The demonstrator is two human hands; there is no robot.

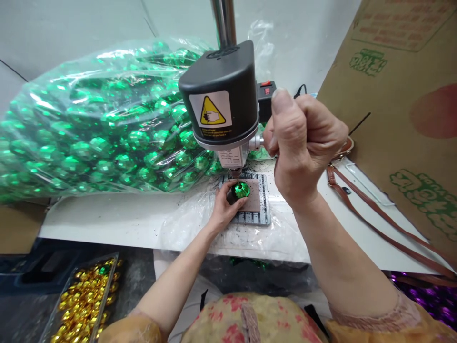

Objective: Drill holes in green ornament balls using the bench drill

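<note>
A shiny green faceted ball [242, 189] sits under the head of a small bench drill press [219, 90], a dark hole showing in its top. My left hand [225, 205] is closed round its left side, thumb in front and fingers behind. A dark piece, partly covered by that hand, lies against the ball. Beneath is a brown board on the slotted metal base [264, 200]. My right hand [303, 143] is up at the right of the drill head, wrapped round the feed handle [257, 142], most of which the fingers hide.
A big clear bag of green balls [96, 124] fills the table's left side. Dark shavings lie round the base, over plastic film. At right are a cardboard box [403, 95] and a brown strap [378, 214]. Gold balls fill a bin [84, 300] lower left; purple ones [428, 295] lie lower right.
</note>
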